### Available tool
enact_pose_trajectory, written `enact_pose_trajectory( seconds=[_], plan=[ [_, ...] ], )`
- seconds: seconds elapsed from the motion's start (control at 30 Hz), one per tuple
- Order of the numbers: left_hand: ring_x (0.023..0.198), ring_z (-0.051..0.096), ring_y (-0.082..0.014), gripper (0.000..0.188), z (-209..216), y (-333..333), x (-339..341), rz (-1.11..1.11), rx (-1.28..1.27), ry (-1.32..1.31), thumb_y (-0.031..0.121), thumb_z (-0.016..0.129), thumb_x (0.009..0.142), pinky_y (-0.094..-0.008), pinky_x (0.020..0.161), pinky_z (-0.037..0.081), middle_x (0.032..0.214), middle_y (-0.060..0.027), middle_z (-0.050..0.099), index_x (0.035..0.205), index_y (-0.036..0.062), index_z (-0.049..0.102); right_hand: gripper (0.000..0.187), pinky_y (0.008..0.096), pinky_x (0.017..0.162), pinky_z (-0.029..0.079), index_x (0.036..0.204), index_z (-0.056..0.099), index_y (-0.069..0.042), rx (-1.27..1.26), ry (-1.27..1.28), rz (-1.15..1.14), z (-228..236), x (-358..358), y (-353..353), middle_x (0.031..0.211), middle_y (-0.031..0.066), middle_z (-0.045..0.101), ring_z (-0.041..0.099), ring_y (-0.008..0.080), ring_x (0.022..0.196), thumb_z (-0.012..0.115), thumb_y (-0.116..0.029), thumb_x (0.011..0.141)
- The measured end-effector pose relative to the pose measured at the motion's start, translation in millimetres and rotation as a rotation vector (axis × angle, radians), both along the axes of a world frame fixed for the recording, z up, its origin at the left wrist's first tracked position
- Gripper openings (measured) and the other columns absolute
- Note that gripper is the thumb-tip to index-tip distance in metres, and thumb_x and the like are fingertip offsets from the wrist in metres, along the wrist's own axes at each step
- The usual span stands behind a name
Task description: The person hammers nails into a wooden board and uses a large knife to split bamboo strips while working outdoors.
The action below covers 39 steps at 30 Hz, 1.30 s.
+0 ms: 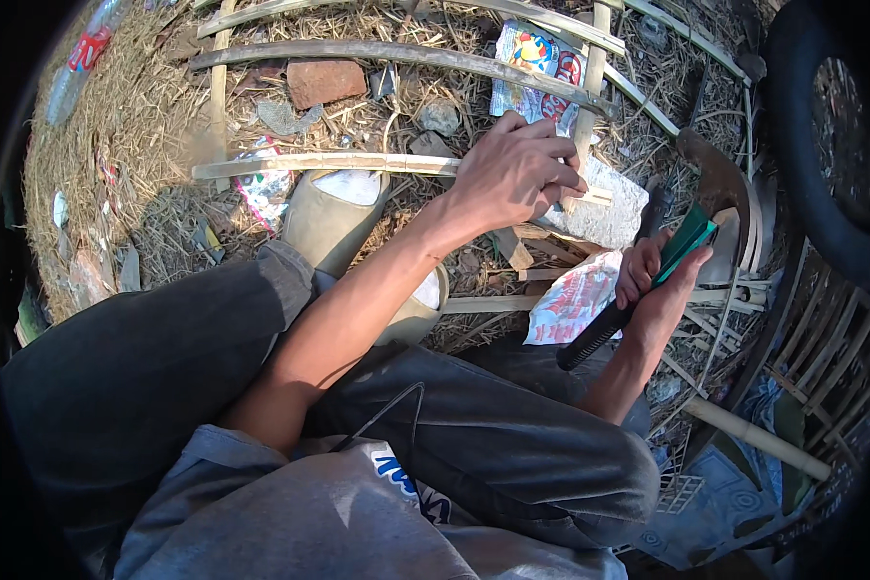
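My left hand [520, 172] reaches over a frame of pale bamboo slats. Its bent fingers close on the nearest crosswise slat [358, 162], close to where it meets a lengthwise strip [590, 108]; the fingertips are partly hidden. On the right, my right hand [659, 273] is wrapped round a flat green piece [686, 238] whose exact kind I cannot make out. A black ridged handle [592, 334] slants beneath that hand; whether the hand also grips it, I cannot tell. Just beyond the green piece is a brown curved blade [720, 176].
Straw litter surrounds a brick [326, 84], stones [439, 118] and printed wrappers [536, 72]. A red-and-white plastic bag [575, 300] lies between my hands. My shoe [333, 217] sits by the slat. At right are a black tyre-like ring [810, 164] and a bamboo pole [759, 440].
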<state>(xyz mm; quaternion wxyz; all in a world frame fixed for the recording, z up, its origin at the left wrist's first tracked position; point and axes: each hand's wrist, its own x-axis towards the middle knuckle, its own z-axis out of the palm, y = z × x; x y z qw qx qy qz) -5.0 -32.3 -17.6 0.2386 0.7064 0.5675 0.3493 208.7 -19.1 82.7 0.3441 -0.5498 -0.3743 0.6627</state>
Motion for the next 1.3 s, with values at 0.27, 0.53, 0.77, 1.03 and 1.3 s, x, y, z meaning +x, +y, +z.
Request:
enact_pose_trajectory(
  seconds=[0.27, 0.53, 0.77, 1.03, 1.3],
  plan=[
    [0.096, 0.061, -0.0152, 0.019, -7, -11, -10, -0.009, 0.049, 0.041, 0.018, 0.079, 0.074, -0.0349, 0.086, 0.043, 0.1, 0.0065, 0.07, 0.092, 0.0242, 0.082, 0.044, 0.0255, 0.056, 0.037, 0.111, 0.06, 0.002, 0.024, -0.529, 0.282, -3, 46, 9, 0.08, 0.0014, 0.057, 0.047, 0.0083, 0.065, 0.052, -0.041, 0.107],
    [0.093, 0.062, -0.0152, 0.012, -8, -8, -3, 0.005, 0.079, -0.064, 0.016, 0.082, 0.075, -0.034, 0.085, 0.044, 0.098, 0.0081, 0.071, 0.087, 0.017, 0.079, 0.069, 0.0223, 0.046, 0.023, 0.085, 0.063, 0.0, 0.298, -0.572, 0.383, -28, 58, -13, 0.058, -0.0055, 0.045, 0.036, 0.0026, 0.049, 0.041, -0.062, 0.106],
    [0.087, 0.062, -0.0166, 0.016, -8, -4, -3, 0.018, 0.117, -0.009, 0.016, 0.082, 0.076, -0.0337, 0.083, 0.046, 0.094, 0.008, 0.071, 0.09, 0.0207, 0.081, 0.054, 0.0251, 0.06, 0.035, 0.107, 0.066, 0.004, 0.416, -0.813, 0.456, -19, 48, -13, 0.076, -0.0007, 0.054, 0.045, 0.0084, 0.07, 0.055, -0.048, 0.106],
    [0.088, 0.063, -0.0169, 0.021, -8, -3, -1, -0.006, 0.095, -0.052, 0.01, 0.081, 0.072, -0.0347, 0.078, 0.05, 0.094, 0.0075, 0.07, 0.09, 0.0205, 0.081, 0.038, 0.0357, 0.068, 0.044, 0.115, 0.068, 0.004, 0.418, -0.732, 0.401, -33, 74, -26, 0.095, 0.0116, 0.068, 0.057, 0.0265, 0.072, 0.056, -0.03, 0.104],
    [0.089, 0.065, -0.0185, 0.018, -3, 1, 2, -0.025, 0.102, -0.078, 0.009, 0.081, 0.071, -0.035, 0.076, 0.053, 0.094, 0.0054, 0.071, 0.088, 0.0168, 0.081, 0.025, 0.0468, 0.07, 0.048, 0.109, 0.073, -0.002, 0.46, -0.778, 0.426, -23, 67, -21, 0.087, 0.022, 0.071, 0.064, 0.0399, 0.071, 0.065, -0.021, 0.095]
  ],
)
